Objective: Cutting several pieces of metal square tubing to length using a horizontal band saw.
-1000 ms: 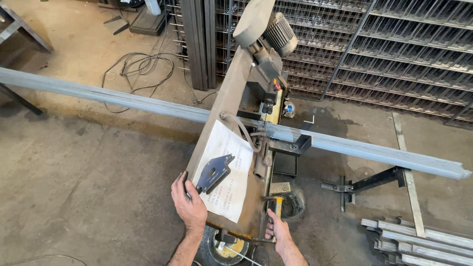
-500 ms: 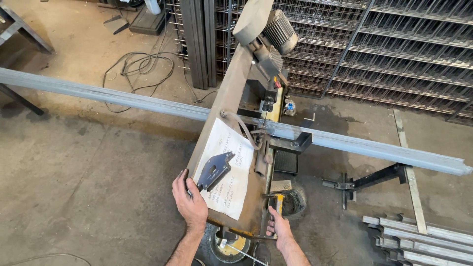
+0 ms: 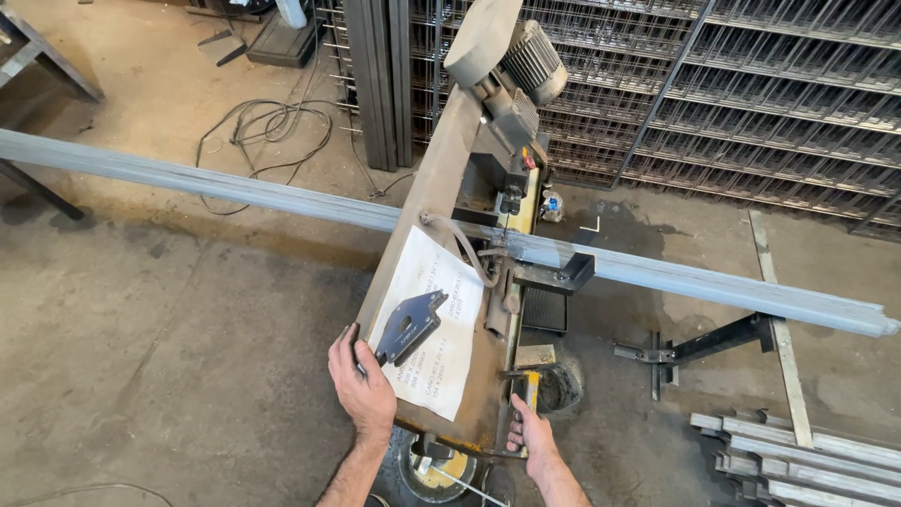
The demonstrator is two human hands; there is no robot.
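A rusty brown band saw [image 3: 441, 216] with a grey motor at its far end stands over a long grey steel bar [image 3: 188, 178] that crosses the view from left to right. My left hand [image 3: 361, 390] grips the near left edge of the saw's cover. My right hand [image 3: 530, 437] is closed on a yellow handle [image 3: 531, 387] at the saw's near right. A white printed sheet [image 3: 432, 324] lies on the cover, pinned under a dark angular metal piece [image 3: 408, 326].
Stacks of wire mesh panels [image 3: 751, 103] fill the back right. Black cables [image 3: 263, 131] lie coiled on the concrete floor at the back left. A black roller stand [image 3: 704, 343] supports the bar on the right. Several steel profiles [image 3: 807, 460] lie at the lower right.
Both hands keep their grip. The view has shifted slightly; the saw and bar look unmoved.
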